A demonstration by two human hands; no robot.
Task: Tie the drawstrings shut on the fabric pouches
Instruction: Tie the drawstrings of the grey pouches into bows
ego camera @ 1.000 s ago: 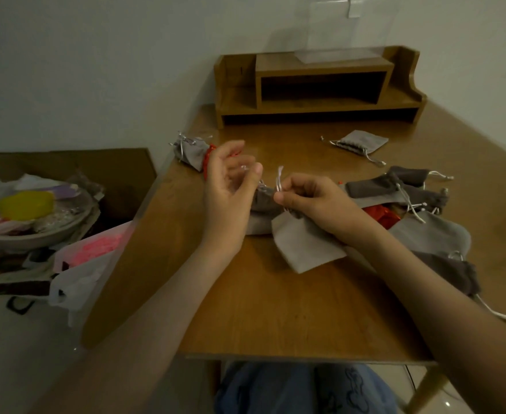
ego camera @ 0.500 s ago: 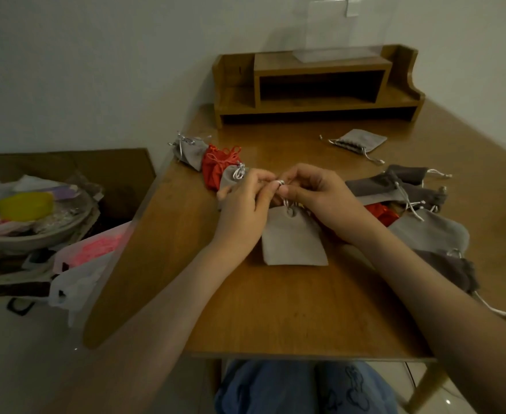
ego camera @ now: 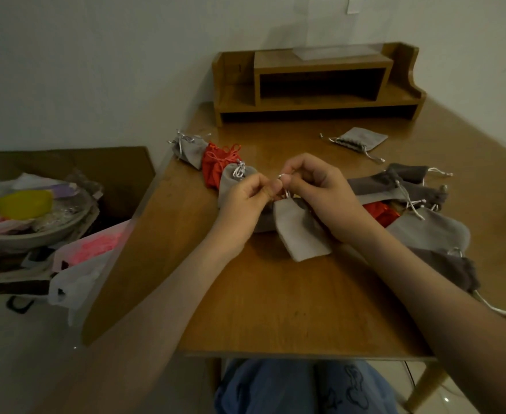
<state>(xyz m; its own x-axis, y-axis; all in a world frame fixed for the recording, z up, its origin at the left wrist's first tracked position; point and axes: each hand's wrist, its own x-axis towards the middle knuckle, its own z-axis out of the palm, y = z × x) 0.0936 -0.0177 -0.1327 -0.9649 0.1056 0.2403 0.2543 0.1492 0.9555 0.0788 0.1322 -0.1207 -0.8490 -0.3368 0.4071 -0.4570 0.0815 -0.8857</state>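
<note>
Here you are mid-knot on the light grey pouch [ego camera: 301,233] lying at the table's [ego camera: 275,309] centre, your left hand [ego camera: 244,207] and right hand [ego camera: 320,194] both pinching its drawstring [ego camera: 284,191] above the neck, so next draw the ends apart to cinch it.

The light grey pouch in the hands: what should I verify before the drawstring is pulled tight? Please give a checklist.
1. Right hand pinches the drawstring: ok.
2. Left hand pinches it too: ok.
3. Light grey pouch rests on the table: ok.
4. Its mouth is gathered shut: cannot tell, the hands hide it.
5. It lies apart from the other pouches: not ok, it overlaps a darker pouch.
</note>
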